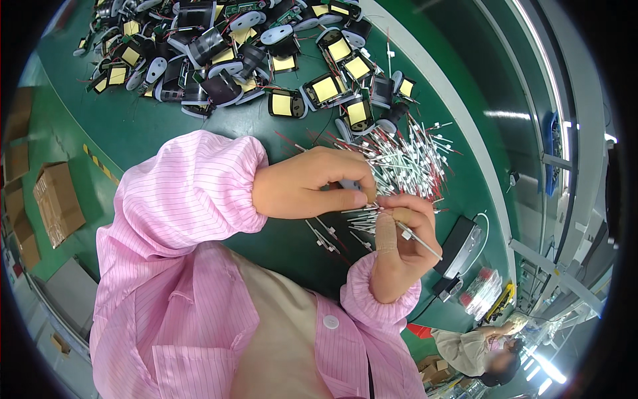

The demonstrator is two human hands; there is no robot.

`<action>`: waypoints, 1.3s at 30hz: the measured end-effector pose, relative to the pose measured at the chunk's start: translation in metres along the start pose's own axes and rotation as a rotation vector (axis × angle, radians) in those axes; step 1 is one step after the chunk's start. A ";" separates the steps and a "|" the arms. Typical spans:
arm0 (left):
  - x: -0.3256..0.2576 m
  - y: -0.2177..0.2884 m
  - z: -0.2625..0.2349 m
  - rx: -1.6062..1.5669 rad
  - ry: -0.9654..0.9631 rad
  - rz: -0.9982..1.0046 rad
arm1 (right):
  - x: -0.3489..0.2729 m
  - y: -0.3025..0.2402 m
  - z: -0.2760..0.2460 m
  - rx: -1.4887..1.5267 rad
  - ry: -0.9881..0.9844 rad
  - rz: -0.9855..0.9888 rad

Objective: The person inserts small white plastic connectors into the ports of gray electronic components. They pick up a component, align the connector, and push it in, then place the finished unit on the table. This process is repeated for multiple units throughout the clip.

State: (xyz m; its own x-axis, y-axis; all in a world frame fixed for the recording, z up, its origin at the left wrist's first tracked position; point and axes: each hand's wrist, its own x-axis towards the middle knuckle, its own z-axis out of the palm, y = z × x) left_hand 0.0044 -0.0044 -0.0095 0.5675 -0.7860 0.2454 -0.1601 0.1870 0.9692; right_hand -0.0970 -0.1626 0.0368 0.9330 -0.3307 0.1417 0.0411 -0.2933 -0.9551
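Observation:
Fingertips of both hands meet just in front of a heap of thin white sticks with red wires point(405, 163). My right hand point(404, 256) is closed on one such thin white wired stick point(425, 245), which slants out past the fingers toward the lower right. A tan wrap covers its thumb. My left hand point(316, 183) is closed in a pinch at the near end of that stick; what lies between thumb and forefinger is too small to make out. A grey-blue part point(349, 185) shows partly beneath the left fingers.
Many black and grey device housings with yellow pads point(282, 104) crowd the far side of the green table point(246, 136). A black box with a white cable point(460, 246) and clear plastic bags point(482, 292) stand at right. A cardboard box point(58, 203) is at left; another person point(475, 352) sits lower right.

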 end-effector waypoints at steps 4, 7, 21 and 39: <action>-0.001 0.006 0.004 -0.108 -0.020 -0.112 | -0.001 0.000 -0.001 0.060 -0.067 0.070; -0.001 0.006 0.003 -0.044 0.012 -0.070 | 0.000 0.000 0.000 0.024 -0.071 0.043; -0.001 0.002 0.008 0.078 0.180 0.031 | -0.001 0.004 -0.004 0.092 0.033 0.077; -0.005 -0.002 0.013 0.177 0.100 0.141 | -0.007 -0.007 0.003 -0.036 -0.005 -0.051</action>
State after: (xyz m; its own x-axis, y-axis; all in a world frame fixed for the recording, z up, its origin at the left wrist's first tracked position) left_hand -0.0084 -0.0090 -0.0130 0.6053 -0.6953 0.3875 -0.3778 0.1776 0.9087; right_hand -0.1027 -0.1554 0.0413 0.9320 -0.3098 0.1883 0.0757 -0.3416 -0.9368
